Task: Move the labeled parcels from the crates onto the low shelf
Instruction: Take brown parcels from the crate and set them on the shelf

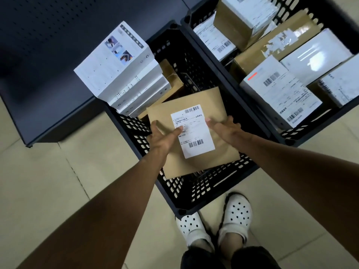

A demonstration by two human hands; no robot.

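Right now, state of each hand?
Left hand: closed on the left edge of the brown envelope, thumb on its label.
Right hand: gripping the same envelope's right side, above the near crate.

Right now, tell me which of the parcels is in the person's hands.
The flat brown envelope with the white barcode label, over the near crate. The left hand and right hand hold its edges; the other parcels are boxes nobody touches.

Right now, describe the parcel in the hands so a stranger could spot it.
Find the nearer black crate, just ahead of the white shoes. Over it, the left hand and right hand hold a flat brown envelope: it alone is thin, not boxy.
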